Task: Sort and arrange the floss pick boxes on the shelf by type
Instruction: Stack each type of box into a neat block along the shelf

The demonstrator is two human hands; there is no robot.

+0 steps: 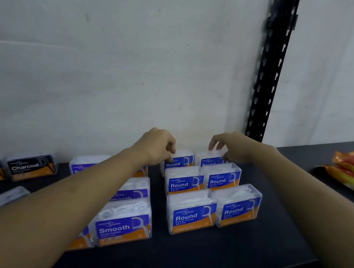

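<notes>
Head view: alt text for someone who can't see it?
Left hand grips the back-left clear plastic Round floss box, right hand the back-right Round box, on a dark shelf. White Smooth boxes and black Charcoal boxes stand to their left.
</notes>
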